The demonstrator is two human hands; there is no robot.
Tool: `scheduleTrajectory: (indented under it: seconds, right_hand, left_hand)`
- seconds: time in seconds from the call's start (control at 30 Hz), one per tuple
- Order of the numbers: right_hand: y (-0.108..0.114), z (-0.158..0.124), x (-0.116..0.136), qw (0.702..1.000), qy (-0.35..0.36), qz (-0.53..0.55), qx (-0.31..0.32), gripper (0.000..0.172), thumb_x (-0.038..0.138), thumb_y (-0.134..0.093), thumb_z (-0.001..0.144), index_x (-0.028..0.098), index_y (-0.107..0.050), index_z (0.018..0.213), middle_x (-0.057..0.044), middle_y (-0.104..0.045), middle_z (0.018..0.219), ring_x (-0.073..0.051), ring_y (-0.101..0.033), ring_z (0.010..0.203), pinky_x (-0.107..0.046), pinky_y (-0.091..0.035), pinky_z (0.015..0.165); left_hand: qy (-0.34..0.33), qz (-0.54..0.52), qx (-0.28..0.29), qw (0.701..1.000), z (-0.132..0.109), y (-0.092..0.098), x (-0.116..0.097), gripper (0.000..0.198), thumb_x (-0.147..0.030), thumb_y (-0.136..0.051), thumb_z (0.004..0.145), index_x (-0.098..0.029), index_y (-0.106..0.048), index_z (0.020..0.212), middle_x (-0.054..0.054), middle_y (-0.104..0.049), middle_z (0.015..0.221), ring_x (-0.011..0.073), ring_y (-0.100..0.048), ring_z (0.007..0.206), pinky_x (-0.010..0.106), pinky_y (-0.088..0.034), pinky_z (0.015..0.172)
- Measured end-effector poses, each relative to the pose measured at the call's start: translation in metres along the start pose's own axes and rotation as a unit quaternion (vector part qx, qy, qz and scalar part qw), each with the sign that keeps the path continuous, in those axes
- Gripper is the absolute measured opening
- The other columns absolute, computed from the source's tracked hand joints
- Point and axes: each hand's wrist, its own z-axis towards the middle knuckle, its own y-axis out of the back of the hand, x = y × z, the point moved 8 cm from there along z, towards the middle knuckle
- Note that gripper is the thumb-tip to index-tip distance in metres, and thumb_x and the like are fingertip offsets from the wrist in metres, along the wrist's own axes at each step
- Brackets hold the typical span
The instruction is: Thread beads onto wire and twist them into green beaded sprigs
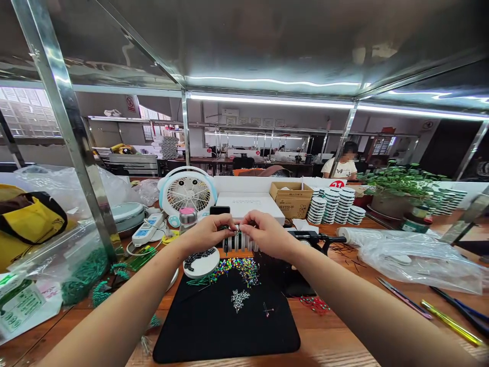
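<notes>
working at a brown wooden table (344,331), with a black mat (225,334) laid flat at near middle, beneath an overhead metal shelf (267,41) on shiny posts (69,117). looking far across a workroom with a long light strip (275,101) and, at far right, one person (340,167) in a pale shirt. holding left hand (217,227) and right hand (265,237) close together over the mat's far edge, both pinched on one small item (238,229), too fine to name; just beyond, a row of pale discs (240,244), hard to count. counting at the mat: one round white dish (202,266) at far left, bearing many black pieces; one spread of many coloured beads (250,272) to its right; nearer, one heap of silvery pieces (239,298); right of that, a few pins (268,309), cannot tell exactly how many. counting along the far side, left to right: one fan (187,191), one white box (244,202), one cardboard box (292,201), several stacks of discs (331,206), one potted plant (405,181). at near right, one slim pink-handled tool (405,298) and one yellow tool (453,322); at left, one yellow bag (26,224) and one power strip (148,229)
</notes>
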Motion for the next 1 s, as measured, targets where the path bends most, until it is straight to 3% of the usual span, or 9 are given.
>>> scheduleTrajectory:
  seconds: [0.07, 0.43, 0.6, 0.8, 1.0]
  right_hand:
    - [-0.007, 0.007, -0.008, 0.999, -0.032, 0.003, 0.029, 0.012, 0.024, -0.05, 0.084, 0.016, -0.057, 0.08, 0.0, -0.055, 0.069, -0.012, -0.046, 0.061, -0.023, -0.035, 0.054]
    - [-0.013, 0.007, -0.005, 0.999, -0.022, -0.045, -0.009, 0.009, 0.02, -0.052, 0.083, 0.015, -0.057, 0.077, -0.004, -0.059, 0.08, -0.014, -0.051, 0.072, -0.025, -0.038, 0.064]
    - [-0.018, 0.005, -0.001, 0.998, -0.021, -0.063, 0.015, 0.008, 0.016, -0.053, 0.08, 0.014, -0.058, 0.075, -0.006, -0.056, 0.088, -0.014, -0.051, 0.077, -0.026, -0.039, 0.068]
    - [-0.021, 0.01, 0.004, 0.996, -0.039, -0.078, 0.029, 0.009, 0.011, -0.051, 0.078, 0.013, -0.057, 0.071, -0.007, -0.053, 0.092, -0.015, -0.051, 0.078, -0.028, -0.039, 0.07]
    - [-0.027, 0.019, 0.007, 0.991, 0.03, -0.133, 0.008, 0.011, 0.012, -0.052, 0.08, 0.015, -0.056, 0.07, -0.007, -0.048, 0.092, -0.016, -0.048, 0.08, -0.03, -0.039, 0.072]
  left_hand:
    - [0.0, 0.005, -0.001, 1.0, 0.0, 0.0, 0.0, 0.012, -0.03, -0.054, 0.079, -0.02, -0.061, 0.082, 0.001, -0.067, 0.084, 0.0185, -0.059, 0.085, 0.031, -0.046, 0.077]
    - [-0.002, 0.006, 0.002, 1.0, 0.001, -0.001, 0.002, 0.013, -0.03, -0.053, 0.081, -0.02, -0.06, 0.083, 0.0, -0.065, 0.081, 0.0182, -0.058, 0.084, 0.03, -0.045, 0.076]
    - [-0.01, -0.012, 0.012, 1.0, -0.003, -0.003, 0.0, 0.015, -0.029, -0.054, 0.08, -0.021, -0.057, 0.092, 0.002, -0.065, 0.095, 0.0185, -0.058, 0.092, 0.032, -0.044, 0.081]
    - [-0.01, -0.065, 0.019, 0.998, -0.007, -0.008, 0.0, 0.079, -0.022, -0.073, 0.062, -0.022, -0.032, 0.13, 0.01, -0.052, 0.125, 0.0243, -0.046, 0.117, 0.037, -0.038, 0.095]
    - [0.072, -0.154, 0.062, 0.983, 0.002, -0.009, 0.019, 0.096, -0.02, -0.076, 0.058, -0.023, -0.025, 0.139, 0.012, -0.059, 0.118, 0.0263, -0.059, 0.099, 0.04, -0.044, 0.086]
